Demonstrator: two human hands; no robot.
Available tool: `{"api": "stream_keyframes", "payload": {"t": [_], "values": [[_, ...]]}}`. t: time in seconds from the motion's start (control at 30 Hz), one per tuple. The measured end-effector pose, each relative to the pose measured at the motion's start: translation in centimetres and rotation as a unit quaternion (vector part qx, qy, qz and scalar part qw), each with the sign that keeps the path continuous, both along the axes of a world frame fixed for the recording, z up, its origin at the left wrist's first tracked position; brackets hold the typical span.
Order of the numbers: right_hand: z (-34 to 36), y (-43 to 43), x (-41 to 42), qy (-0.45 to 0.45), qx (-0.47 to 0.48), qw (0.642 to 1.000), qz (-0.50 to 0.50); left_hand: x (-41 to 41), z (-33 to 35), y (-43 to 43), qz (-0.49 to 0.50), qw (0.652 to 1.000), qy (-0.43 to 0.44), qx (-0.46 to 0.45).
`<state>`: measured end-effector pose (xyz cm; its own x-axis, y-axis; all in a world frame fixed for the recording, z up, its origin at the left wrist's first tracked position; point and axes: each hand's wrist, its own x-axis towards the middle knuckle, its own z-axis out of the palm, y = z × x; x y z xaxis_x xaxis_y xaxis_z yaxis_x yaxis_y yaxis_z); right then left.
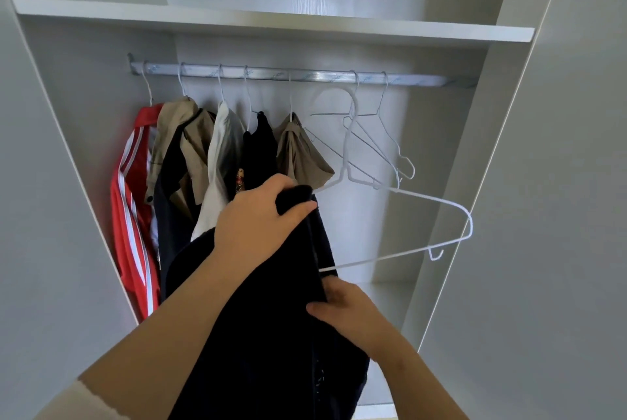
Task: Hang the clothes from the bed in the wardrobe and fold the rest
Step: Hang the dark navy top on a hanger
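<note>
I stand in front of an open white wardrobe with a metal rail (305, 75). A dark navy garment (271, 334) hangs between my hands. My left hand (261, 216) grips its upper edge at chest height. Lower down, my right hand (342, 309) pinches the cloth where the bottom bar of a white wire hanger (437, 205) enters it. The hanger's right half sticks out of the garment and its hook points up toward the rail without touching it. On the rail's left part hang a red striped jacket (132, 216), beige, white and dark clothes.
Two bare white wire hangers (376, 134) hang on the rail's right part. A white shelf (271, 24) runs above the rail. The wardrobe's side panels (475, 148) close in left and right, and a lower shelf (390, 301) sits at the bottom right.
</note>
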<state>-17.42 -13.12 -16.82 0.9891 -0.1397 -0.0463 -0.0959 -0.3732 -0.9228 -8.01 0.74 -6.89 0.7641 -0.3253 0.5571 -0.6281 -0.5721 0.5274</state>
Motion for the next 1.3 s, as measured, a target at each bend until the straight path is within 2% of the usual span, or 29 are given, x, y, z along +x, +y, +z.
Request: {"api": "stream_keyframes", "payload": {"t": [0.13, 0.27, 0.5, 0.73, 1.03, 1.17, 1.3], "values": [[-1.9, -1.1, 0.3, 0.140, -0.141, 0.978, 0.066, 0.6, 0.9, 1.7, 0.001, 1.000, 0.008, -0.017], [-3.1, -3.0, 0.5, 0.207, -0.257, 0.943, 0.049, 1.0, 1.6, 3.6, 0.003, 1.000, 0.009, -0.027], [-2.3, -6.0, 1.5, 0.170, -0.380, 0.909, -0.028, 2.0, 1.0, 7.3, -0.021, 0.999, 0.015, 0.038], [-1.3, -7.4, 1.8, 0.118, -0.463, 0.877, -0.045, 3.2, 0.2, 9.6, -0.029, 0.991, -0.011, 0.128], [-0.7, -8.4, 1.7, 0.102, -0.509, 0.854, -0.040, 3.8, -0.5, 10.3, -0.052, 0.986, -0.026, 0.155], [0.6, -9.0, 1.4, 0.082, -0.454, 0.887, -0.011, 3.7, -0.6, 10.3, -0.050, 0.970, -0.061, 0.228], [1.6, -9.0, 1.2, 0.036, -0.403, 0.912, -0.066, 3.7, -0.9, 9.6, -0.033, 0.971, -0.071, 0.226]]}}
